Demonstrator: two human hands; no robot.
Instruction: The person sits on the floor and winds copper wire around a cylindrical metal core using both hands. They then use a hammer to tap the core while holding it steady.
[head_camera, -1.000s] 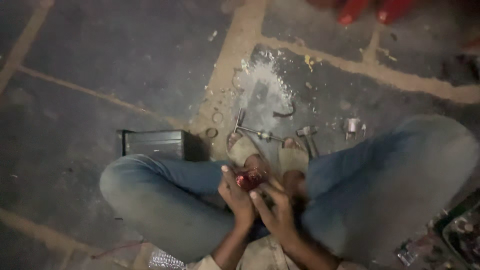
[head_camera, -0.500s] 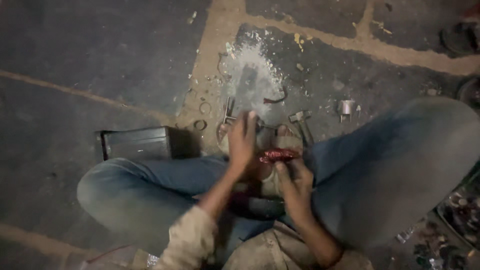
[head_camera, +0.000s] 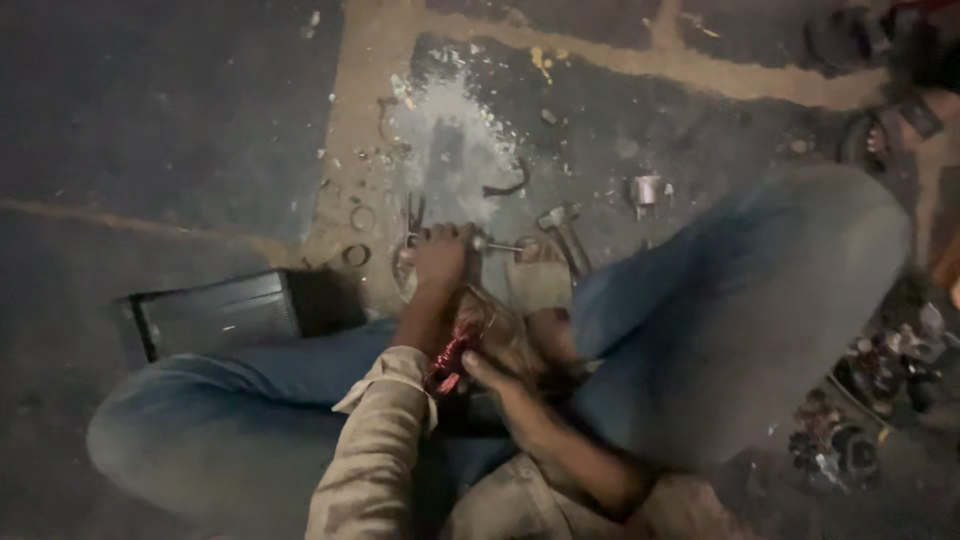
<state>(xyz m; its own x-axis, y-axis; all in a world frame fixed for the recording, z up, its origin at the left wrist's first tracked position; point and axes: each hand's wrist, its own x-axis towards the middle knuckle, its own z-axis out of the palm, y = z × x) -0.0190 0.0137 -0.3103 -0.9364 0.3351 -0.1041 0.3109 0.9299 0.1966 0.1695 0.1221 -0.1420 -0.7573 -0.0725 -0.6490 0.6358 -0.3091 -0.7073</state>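
Note:
I sit cross-legged on the floor in blue jeans (head_camera: 740, 300). My left hand (head_camera: 440, 262) is stretched forward and rests over metal pliers (head_camera: 413, 213) lying on the floor by my feet; a thin metal rod (head_camera: 497, 244) pokes out to its right. Its fingers are curled, but whether they grip is hidden. My right hand (head_camera: 505, 378) stays in my lap, shut on a small coil of reddish copper wire (head_camera: 450, 360), which is partly covered by my left forearm.
A black metal box (head_camera: 215, 312) lies by my left knee. A hammer (head_camera: 560, 228), a small metal cylinder (head_camera: 645, 188) and loose rings (head_camera: 355, 254) lie around a patch of white powder (head_camera: 450, 140). Small parts are heaped at right (head_camera: 870, 395). Sandals (head_camera: 860, 40) sit at top right.
My left hand has let go of the red coil and reached forward and down to the tools on the floor. The right hand has kept the coil and drawn it toward my lap.

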